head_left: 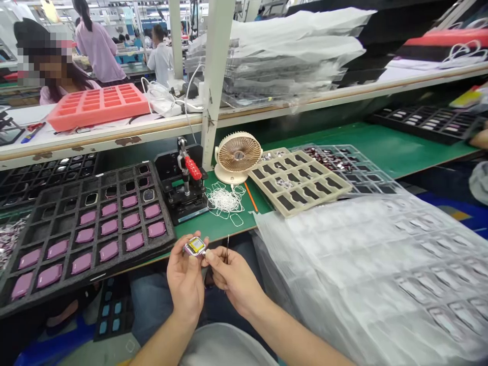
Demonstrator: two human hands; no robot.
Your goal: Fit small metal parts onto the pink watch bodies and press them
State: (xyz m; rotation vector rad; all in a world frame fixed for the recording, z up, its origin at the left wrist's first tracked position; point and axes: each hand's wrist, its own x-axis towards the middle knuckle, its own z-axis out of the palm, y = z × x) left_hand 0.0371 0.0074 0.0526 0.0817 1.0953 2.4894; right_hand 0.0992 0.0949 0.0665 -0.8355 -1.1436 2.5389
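Purple-sided case (195, 246): pale rim, open face up, yellow part inside, 7–8 o'clock from view centre. Thin dark tool (227, 242) near-upright, case's 3 o'clock.

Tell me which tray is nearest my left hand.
The black tray with purple cases, beside the press; its corner comes closest to that hand; the beige tray sits farther right.

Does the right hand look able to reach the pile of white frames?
Probably yes: the white frames lie uncovered ahead of the right hand, though it seems occupied with the small device.
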